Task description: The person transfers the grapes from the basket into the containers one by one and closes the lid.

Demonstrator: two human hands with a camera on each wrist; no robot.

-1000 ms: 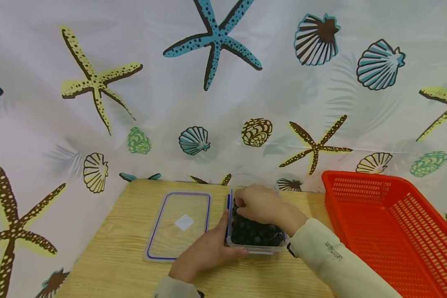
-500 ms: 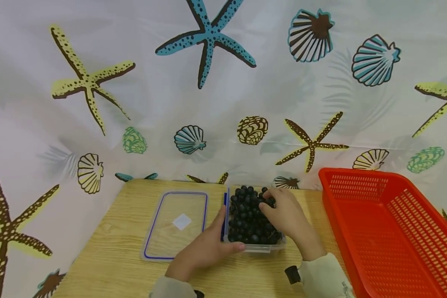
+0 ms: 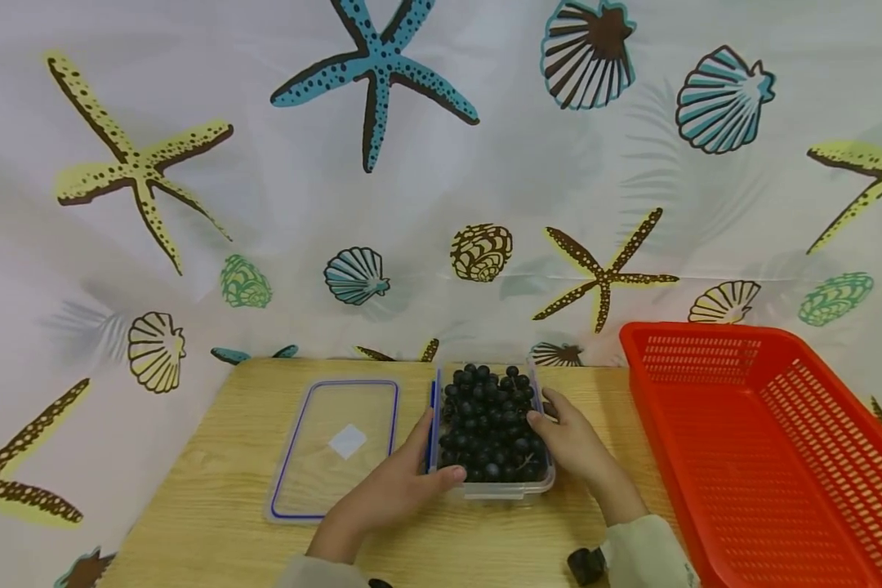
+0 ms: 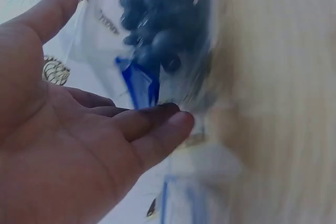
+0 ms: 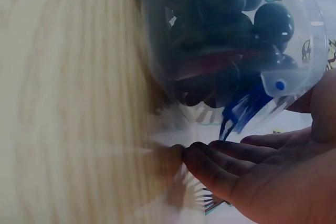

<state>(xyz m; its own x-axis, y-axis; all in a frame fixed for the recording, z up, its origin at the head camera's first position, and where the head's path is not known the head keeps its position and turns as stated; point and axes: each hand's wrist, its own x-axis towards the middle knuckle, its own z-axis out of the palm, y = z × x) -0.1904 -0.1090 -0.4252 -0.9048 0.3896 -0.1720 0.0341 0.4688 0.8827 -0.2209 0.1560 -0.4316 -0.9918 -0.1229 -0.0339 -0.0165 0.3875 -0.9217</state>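
Observation:
A clear plastic food container (image 3: 501, 492), heaped with dark grapes (image 3: 485, 425), stands on the wooden table between both hands. Along its left side lies my left hand (image 3: 397, 483), thumb at the near left corner. In the left wrist view the fingers (image 4: 157, 135) extend below a blue side clip (image 4: 139, 83). My right hand (image 3: 576, 441) is at the container's right side, its thumb at the rim. The right wrist view has those fingers (image 5: 226, 169) stretched out under another blue clip (image 5: 247, 109). The container's underside is hidden in the head view.
Left of the container, a clear lid (image 3: 309, 482) with a blue seal and a white diamond-shaped label lies flat on the table (image 3: 213, 482). A large red plastic basket (image 3: 665, 441) stands at the right. Behind the table hangs a cloth (image 3: 426, 188) printed with starfish and shells.
My right hand has moved off the grapes, where it was touching them, to the container's right side. My left hand stays at the left side. The head view has shifted slightly.

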